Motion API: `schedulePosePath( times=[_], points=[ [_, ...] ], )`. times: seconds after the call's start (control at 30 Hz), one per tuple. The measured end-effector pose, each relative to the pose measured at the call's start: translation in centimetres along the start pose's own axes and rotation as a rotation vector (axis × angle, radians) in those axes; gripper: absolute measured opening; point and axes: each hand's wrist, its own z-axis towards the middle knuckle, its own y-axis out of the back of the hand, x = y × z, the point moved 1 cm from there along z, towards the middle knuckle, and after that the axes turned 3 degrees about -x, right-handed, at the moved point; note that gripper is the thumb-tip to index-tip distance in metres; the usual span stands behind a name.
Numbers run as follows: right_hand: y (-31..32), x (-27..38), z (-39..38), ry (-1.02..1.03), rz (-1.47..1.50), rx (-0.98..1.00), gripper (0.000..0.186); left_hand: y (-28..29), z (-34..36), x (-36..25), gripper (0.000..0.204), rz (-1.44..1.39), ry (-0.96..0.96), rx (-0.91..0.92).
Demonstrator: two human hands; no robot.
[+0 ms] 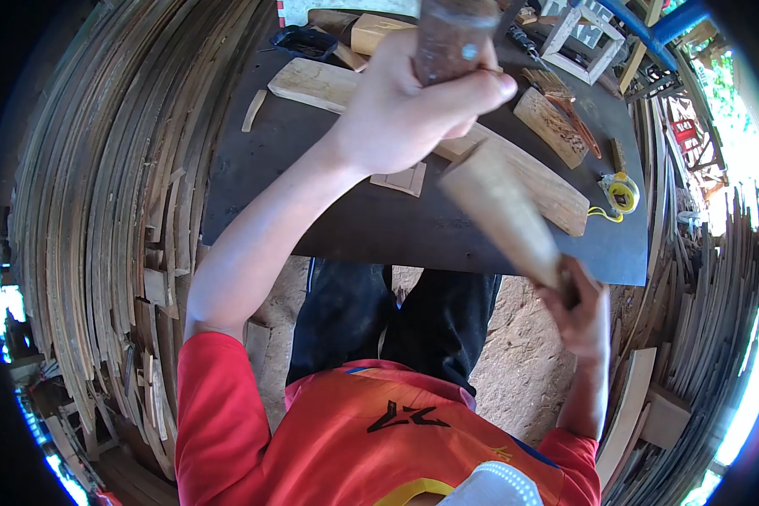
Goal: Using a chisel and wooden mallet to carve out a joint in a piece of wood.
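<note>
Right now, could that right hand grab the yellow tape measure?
Probably not without letting go: the right hand holds a blurred wooden piece, though the tape measure itself looks uncovered.

Head view, from the left of two side-by-side fisheye cameras worn on the head: the lens faces steeply down and forward, close above the red shirt [312,451] at the lower edge, with the dark tabletop [379,232] beyond; timber strips [97,177] bend along the left rim; the left hand [396,118] lies nearer the lens than the right hand [582,316]

The club [504,209] is tan, the cylinder [454,46] brown, the tabletop [396,234] dark grey.
</note>
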Motion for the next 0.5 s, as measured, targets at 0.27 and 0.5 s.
schedulePosePath(
  times=[0.27,0.5],
  points=[
    [9.6,4.4,1.7,0.192,0.369,-0.598,0.059,-1.5,0.4,1.0,0.019,0.085,0.015,0.040],
    [10.7,7.6,3.4,0.382,-0.180,-0.430,0.063,-1.1,0.1,0.6,0.020,0.061,0.044,0.028]
  ],
)
